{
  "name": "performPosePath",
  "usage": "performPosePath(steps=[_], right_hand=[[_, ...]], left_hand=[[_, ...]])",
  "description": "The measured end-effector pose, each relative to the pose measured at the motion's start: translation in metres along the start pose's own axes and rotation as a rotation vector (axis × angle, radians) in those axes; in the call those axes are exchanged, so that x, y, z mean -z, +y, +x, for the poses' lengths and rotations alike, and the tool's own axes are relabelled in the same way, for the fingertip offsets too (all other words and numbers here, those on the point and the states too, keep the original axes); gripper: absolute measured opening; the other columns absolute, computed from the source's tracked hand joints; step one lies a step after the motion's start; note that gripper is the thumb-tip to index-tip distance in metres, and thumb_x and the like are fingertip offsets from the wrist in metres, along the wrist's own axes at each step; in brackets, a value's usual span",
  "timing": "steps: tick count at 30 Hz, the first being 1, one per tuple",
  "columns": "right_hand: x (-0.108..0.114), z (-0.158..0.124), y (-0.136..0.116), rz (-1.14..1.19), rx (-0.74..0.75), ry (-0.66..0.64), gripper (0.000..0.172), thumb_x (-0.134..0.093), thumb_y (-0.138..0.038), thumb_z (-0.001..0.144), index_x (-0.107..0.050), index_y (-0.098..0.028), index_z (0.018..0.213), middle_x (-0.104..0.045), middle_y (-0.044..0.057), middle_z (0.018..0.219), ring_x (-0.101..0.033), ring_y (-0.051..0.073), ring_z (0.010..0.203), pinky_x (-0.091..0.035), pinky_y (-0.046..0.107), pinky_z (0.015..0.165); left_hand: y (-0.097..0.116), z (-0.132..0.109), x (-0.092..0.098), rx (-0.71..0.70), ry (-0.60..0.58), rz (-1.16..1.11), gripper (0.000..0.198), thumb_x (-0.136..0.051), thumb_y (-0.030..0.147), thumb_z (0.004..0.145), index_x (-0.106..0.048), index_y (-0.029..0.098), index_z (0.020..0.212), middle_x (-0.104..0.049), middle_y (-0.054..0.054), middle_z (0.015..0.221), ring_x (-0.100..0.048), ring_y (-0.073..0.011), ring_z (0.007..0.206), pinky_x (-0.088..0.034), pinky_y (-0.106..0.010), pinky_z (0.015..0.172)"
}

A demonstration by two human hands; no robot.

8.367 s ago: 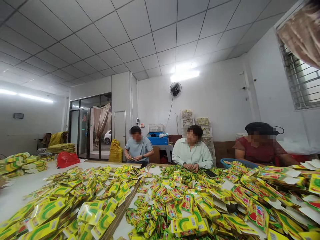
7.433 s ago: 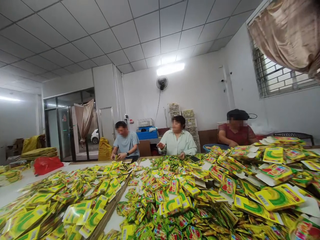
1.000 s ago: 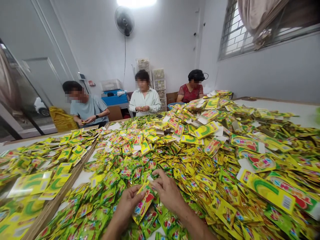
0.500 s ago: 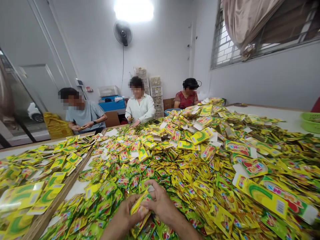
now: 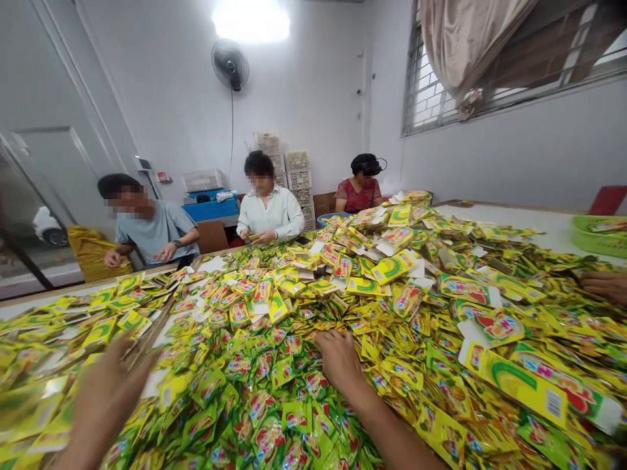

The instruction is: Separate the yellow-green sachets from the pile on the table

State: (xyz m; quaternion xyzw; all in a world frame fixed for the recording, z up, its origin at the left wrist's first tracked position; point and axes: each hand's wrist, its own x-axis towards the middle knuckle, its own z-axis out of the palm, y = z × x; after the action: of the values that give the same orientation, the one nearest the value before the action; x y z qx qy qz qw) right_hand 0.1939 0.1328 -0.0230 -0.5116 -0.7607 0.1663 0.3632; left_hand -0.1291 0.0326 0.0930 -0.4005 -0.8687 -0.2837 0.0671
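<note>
Right hand (image 5: 339, 360) flat on sachets (image 5: 274, 391); left hand (image 5: 105, 391) near table seam (image 5: 147, 336).

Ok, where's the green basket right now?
The green basket sits at the far right edge of the head view, on the white tabletop beyond the heap of packets, under the window.

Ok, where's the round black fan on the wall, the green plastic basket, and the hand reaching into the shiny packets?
Round black wall fan (image 5: 230, 64): head view, grille centre.
Green plastic basket (image 5: 596, 243): head view, front wall.
Right hand (image 5: 337, 358): head view, back of the hand on the small shiny green-and-yellow packets (image 5: 274, 391).
</note>
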Motion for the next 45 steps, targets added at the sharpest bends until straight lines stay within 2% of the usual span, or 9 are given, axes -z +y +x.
performPosePath(steps=[4,9,15,19,24,30,37,41,45], right_hand=[[0.004,-0.005,0.005,0.088,-0.082,0.063,0.026,-0.039,-0.014,0.081,-0.062,-0.020,0.092,-0.064,0.007,0.084,-0.055,0.023,0.084,-0.035,0.034,0.075],[0.005,-0.005,0.016,0.420,-0.297,0.137,0.034,-0.032,-0.039,0.086,-0.050,-0.017,0.103,-0.060,0.003,0.067,-0.057,0.017,0.058,-0.043,0.027,0.052],[-0.003,-0.001,0.015,0.594,-0.347,0.181,0.042,-0.054,-0.044,0.073,-0.055,-0.014,0.102,-0.064,0.004,0.070,-0.058,0.018,0.058,-0.045,0.026,0.048],[0.008,-0.002,0.012,0.530,-0.348,0.209,0.030,-0.057,-0.034,0.071,-0.063,-0.016,0.094,-0.066,0.006,0.073,-0.059,0.023,0.069,-0.043,0.029,0.057],[0.013,-0.012,0.006,0.207,-0.203,-0.067,0.014,-0.059,-0.020,0.070,-0.067,-0.021,0.081,-0.068,0.006,0.074,-0.061,0.023,0.069,-0.040,0.028,0.060],[0.006,-0.017,0.000,0.018,-0.048,-0.128,0.012,-0.055,-0.017,0.075,-0.065,-0.019,0.082,-0.067,0.007,0.082,-0.061,0.021,0.079,-0.040,0.026,0.066],[0.014,-0.008,0.000,0.133,-0.091,0.091,0.022,-0.041,-0.016,0.082,-0.062,-0.019,0.076,-0.063,0.004,0.076,-0.057,0.019,0.076,-0.040,0.027,0.068],[0.017,-0.008,-0.007,0.337,-0.107,0.156,0.033,-0.051,-0.026,0.078,-0.055,-0.022,0.111,-0.060,0.006,0.103,-0.056,0.020,0.089,-0.043,0.028,0.071],[0.014,-0.010,-0.013,0.419,-0.123,0.039,0.033,-0.058,-0.022,0.069,-0.058,-0.022,0.103,-0.062,0.000,0.077,-0.055,0.016,0.069,-0.040,0.024,0.059]], left_hand=[[0.063,-0.051,-0.064,-0.372,-0.416,-0.108,0.031,-0.041,0.033,0.078,-0.066,0.018,0.089,-0.072,-0.005,0.092,-0.064,-0.0192,0.083,-0.044,-0.024,0.071],[0.120,-0.083,-0.130,-0.384,-0.438,-0.016,0.038,-0.039,0.039,0.080,-0.067,0.015,0.069,-0.071,-0.013,0.072,-0.064,-0.0260,0.072,-0.040,-0.030,0.062],[0.144,-0.089,-0.177,-0.333,-0.401,0.081,0.038,-0.052,0.041,0.073,-0.060,0.008,0.091,-0.068,-0.021,0.087,-0.062,-0.0303,0.083,-0.038,-0.031,0.062],[0.137,-0.085,-0.174,-0.401,-0.437,0.096,0.032,-0.048,0.036,0.077,-0.055,0.014,0.099,-0.070,-0.011,0.083,-0.063,-0.0230,0.079,-0.037,-0.026,0.059],[0.142,-0.072,-0.155,-0.523,-0.459,0.161,0.024,-0.047,0.036,0.076,-0.061,0.017,0.079,-0.068,-0.012,0.075,-0.062,-0.0270,0.075,-0.038,-0.030,0.060],[0.175,-0.068,-0.179,-0.719,-0.467,0.068,0.017,-0.048,0.011,0.072,-0.063,0.016,0.079,-0.064,-0.013,0.094,-0.053,-0.0243,0.099,-0.034,-0.033,0.084],[0.152,-0.054,-0.177,-0.535,-0.508,-0.263,0.016,-0.046,0.020,0.076,-0.052,0.018,0.061,-0.058,-0.005,0.067,-0.054,-0.0209,0.077,-0.037,-0.029,0.069],[0.133,-0.069,-0.151,-0.451,-0.747,-0.565,0.033,-0.047,0.050,0.073,-0.041,0.021,0.060,-0.044,0.004,0.051,-0.047,-0.0134,0.053,-0.037,-0.024,0.053],[0.132,-0.091,-0.133,-0.371,-0.943,-0.778,0.041,-0.052,0.061,0.064,-0.043,0.020,0.062,-0.045,0.004,0.053,-0.046,-0.0112,0.050,-0.043,-0.025,0.054]])
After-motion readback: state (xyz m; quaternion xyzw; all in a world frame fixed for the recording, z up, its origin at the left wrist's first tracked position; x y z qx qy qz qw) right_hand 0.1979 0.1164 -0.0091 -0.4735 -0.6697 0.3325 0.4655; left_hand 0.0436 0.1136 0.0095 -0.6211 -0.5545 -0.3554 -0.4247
